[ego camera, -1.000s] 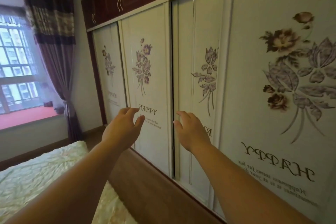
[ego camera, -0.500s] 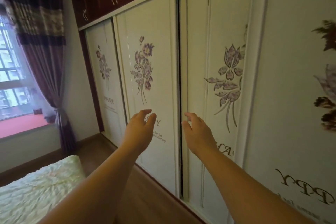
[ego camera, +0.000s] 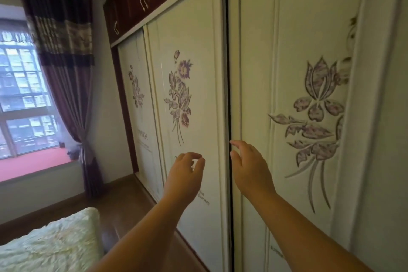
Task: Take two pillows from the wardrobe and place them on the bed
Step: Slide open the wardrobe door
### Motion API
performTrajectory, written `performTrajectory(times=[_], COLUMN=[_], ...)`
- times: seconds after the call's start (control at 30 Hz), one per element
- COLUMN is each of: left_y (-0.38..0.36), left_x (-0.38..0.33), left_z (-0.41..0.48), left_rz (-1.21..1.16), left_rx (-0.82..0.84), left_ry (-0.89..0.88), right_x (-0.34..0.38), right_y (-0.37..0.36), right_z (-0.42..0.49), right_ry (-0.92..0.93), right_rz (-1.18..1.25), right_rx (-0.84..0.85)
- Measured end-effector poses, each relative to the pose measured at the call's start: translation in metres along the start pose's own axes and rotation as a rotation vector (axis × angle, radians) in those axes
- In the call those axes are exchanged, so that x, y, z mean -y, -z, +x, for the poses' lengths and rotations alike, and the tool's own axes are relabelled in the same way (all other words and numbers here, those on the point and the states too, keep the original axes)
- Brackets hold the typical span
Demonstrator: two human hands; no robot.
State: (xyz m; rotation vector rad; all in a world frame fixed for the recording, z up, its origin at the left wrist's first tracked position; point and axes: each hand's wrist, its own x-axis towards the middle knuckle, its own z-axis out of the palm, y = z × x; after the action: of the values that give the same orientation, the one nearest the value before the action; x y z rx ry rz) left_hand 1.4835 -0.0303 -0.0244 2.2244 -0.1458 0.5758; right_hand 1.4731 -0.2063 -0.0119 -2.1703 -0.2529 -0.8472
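Note:
The wardrobe (ego camera: 198, 40) fills the right of the view, with white sliding doors printed with purple flowers, all closed. A dark seam (ego camera: 229, 95) runs between two doors. My right hand (ego camera: 249, 168) is at that seam, fingers apart, fingertips at the edge of the right-hand door. Just left of the seam, in front of the left-hand door, my left hand (ego camera: 184, 175) hangs with its fingers curled loosely and empty. The bed (ego camera: 48, 247) with a pale quilted cover shows at the bottom left. No pillows are in sight.
Dark red upper cabinets (ego camera: 141, 0) with metal handles run above the doors. A window (ego camera: 22, 99) with a red sill and a purple tied curtain (ego camera: 68, 86) stands at the far left. A strip of brown wooden floor (ego camera: 119, 210) lies between bed and wardrobe.
I have come closer to the wardrobe. Both hands have moved forward to the seam between the doors, and my right fingertips now reach the door edge.

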Motion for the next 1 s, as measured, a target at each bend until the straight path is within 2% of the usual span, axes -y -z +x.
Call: performTrajectory(times=[0.37,0.67,0.83,1.0], left_y=[-0.079,-0.106,-0.114,-0.131], left_x=[0.044,0.106,0.137,0.138], left_z=[0.108,0.223,0.291,0.341], left_rz=[0.091,0.073,0.078,0.126], left_rx=[0.041,0.108,0.148,0.143], left_ry=[-0.01,-0.095,-0.23,-0.462], right_x=[-0.069,-0.105,-0.12,-0.128], right_y=[-0.061,-0.133,-0.172,-0.19], right_z=[0.083,0.162,0.196,0.22], right_ry=[0.062,0.039,0.0,-0.02], right_rz=[-0.067,-0.155,-0.212,-0.325], right_rx=[0.012,-0.071,-0.108,-0.157])
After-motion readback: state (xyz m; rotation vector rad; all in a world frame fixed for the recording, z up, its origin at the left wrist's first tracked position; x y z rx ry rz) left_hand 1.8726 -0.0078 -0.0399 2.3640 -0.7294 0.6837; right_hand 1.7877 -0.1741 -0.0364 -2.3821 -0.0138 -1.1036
